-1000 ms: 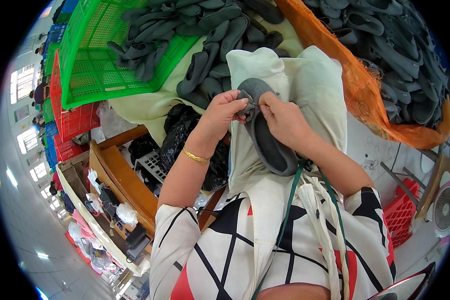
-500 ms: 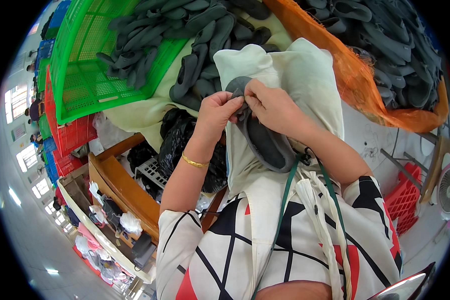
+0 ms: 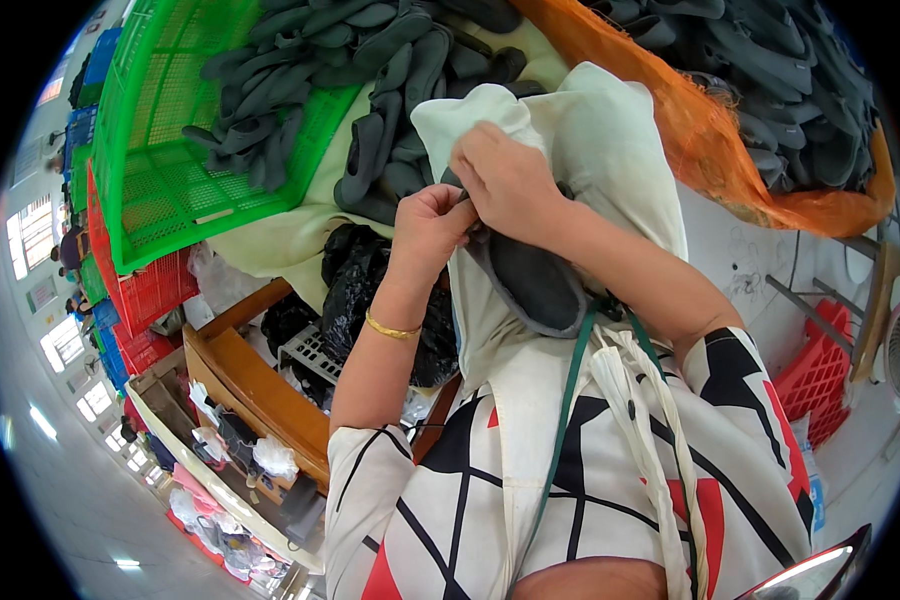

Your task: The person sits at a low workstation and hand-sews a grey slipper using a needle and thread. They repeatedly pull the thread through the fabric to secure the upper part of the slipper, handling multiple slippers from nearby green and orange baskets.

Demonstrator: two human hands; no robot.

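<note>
Grey shoe (image 3: 538, 285) over pale cloth (image 3: 610, 130), open side up, far end tucked under hands. Left hand (image 3: 432, 222) – thumb and finger pinching shoe near far end. Right hand (image 3: 507, 185) just beside it, over shoe, blurry – can't tell if its grip is pinching. Green basket (image 3: 160, 215) upper left, shoe pile (image 3: 265, 95) inside. Orange sack (image 3: 670, 100) upper right, lots of dark shoes (image 3: 795, 110) in it.

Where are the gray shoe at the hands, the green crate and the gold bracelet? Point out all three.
Gray shoe (image 3: 536, 284): head view, on its dark inner sole.
Green crate (image 3: 175, 205): head view, on bare mesh inside.
Gold bracelet (image 3: 391, 329): head view, mid-band.
</note>
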